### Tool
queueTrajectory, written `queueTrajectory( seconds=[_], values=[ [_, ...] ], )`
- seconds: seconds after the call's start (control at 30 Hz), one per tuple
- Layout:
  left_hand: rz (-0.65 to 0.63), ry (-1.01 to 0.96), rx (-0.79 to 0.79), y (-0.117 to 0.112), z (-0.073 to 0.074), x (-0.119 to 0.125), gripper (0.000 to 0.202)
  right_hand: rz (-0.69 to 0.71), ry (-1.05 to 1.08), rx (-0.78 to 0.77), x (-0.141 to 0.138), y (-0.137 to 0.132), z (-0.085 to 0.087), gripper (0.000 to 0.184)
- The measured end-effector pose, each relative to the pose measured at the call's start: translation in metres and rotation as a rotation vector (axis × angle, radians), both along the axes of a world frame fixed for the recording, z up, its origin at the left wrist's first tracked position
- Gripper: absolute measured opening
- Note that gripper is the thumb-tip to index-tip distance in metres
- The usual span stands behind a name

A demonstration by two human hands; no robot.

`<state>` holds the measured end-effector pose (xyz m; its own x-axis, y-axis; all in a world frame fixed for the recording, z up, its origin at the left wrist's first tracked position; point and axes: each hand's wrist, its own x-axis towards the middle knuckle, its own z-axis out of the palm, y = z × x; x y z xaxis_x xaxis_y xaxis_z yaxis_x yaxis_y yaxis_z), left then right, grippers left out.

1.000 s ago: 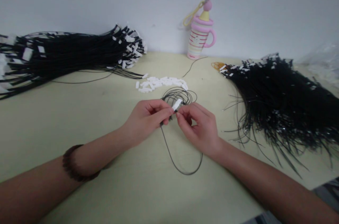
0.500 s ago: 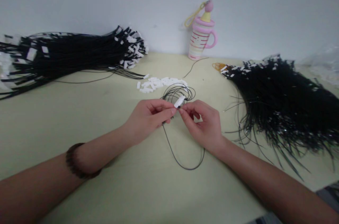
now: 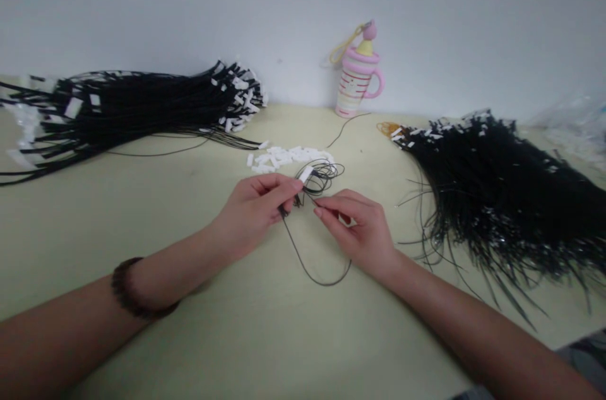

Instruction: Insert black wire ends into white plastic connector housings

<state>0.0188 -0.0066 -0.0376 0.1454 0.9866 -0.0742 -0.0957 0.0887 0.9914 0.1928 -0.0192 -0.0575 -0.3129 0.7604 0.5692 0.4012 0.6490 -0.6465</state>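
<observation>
Cord [image 3: 296, 248]: pinched with white clip [image 3: 306, 173] in left hand [image 3: 255, 211], end nipped tight in right hand [image 3: 362, 229]. Thin, springy, so risked slipping free, snagging coil [image 3: 326, 171] just behind.

the left hand [image 3: 250, 214] is hiding where the thin cord [image 3: 303, 261] is meeting the white clip [image 3: 306, 173]. the cord bundle [image 3: 118, 110] at the worktop's left edge is running out of view, and the bag [image 3: 575, 135] at its right edge is showing only as a blur.
</observation>
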Motion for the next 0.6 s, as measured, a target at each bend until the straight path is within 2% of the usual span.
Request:
queueTrajectory(
  seconds=[0.1, 0.2, 0.3, 0.4, 0.5, 0.6],
  values=[
    [-0.086, -0.151, -0.032, 0.001, 0.014, -0.01, 0.017, 0.088, 0.004, -0.158, 0.005, 0.009, -0.007, 0.014],
    [-0.298, -0.1, 0.02, -0.005, 0.033, -0.02, 0.015, 0.194, 0.124, -0.379, 0.011, 0.02, -0.011, 0.013],
    [-0.605, 0.181, 0.156, -0.016, 0.048, -0.024, 0.009, 0.236, 0.227, -0.467, 0.02, 0.027, -0.008, 0.017],
    [-0.849, 0.638, 0.469, -0.026, 0.05, -0.02, 0.013, 0.236, 0.377, -0.643, 0.028, 0.032, 0.0, 0.022],
    [-0.965, 0.928, 0.726, -0.028, 0.04, -0.014, 0.02, 0.116, 0.56, -0.822, 0.031, 0.034, 0.005, 0.023],
    [-0.946, 0.989, 0.773, -0.02, 0.033, -0.015, 0.02, -0.052, 0.553, -0.746, 0.029, 0.034, 0.007, 0.02]
  ],
)
